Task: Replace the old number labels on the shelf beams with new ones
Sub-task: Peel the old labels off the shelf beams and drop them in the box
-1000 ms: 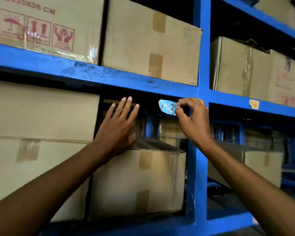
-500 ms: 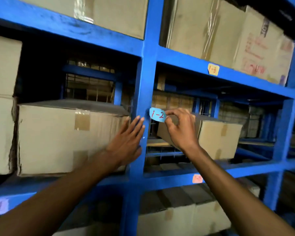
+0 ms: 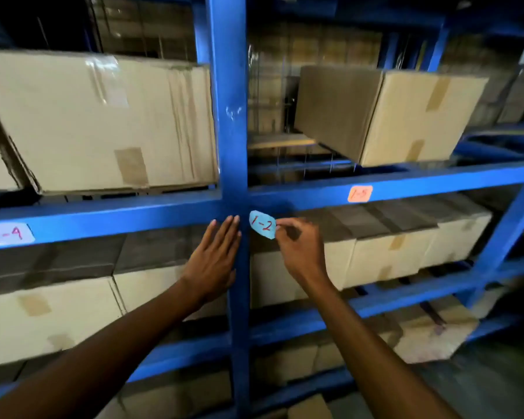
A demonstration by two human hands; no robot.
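Note:
My right hand (image 3: 300,252) pinches a light blue label (image 3: 262,224) marked "1-2" in red, held just under the blue shelf beam (image 3: 421,181) and right of the blue upright post (image 3: 232,131). My left hand (image 3: 214,261) is flat with straight fingers, in front of the post below the beam crossing. An orange label (image 3: 359,194) reading "1-5" is stuck on the beam to the right. A pale label (image 3: 6,234) reading "1-4" sits on the left beam (image 3: 118,217).
Cardboard boxes fill the shelves: a large one (image 3: 103,122) upper left, an angled one (image 3: 406,116) upper right, and several lower ones (image 3: 390,255) behind my hands. More blue beams run below; a diagonal post (image 3: 508,237) stands at right.
The view has dropped down the rack by about one shelf level. Both hands came lower with it; my right hand still pinches the "1-2" label, now near the beam carrying "1-5".

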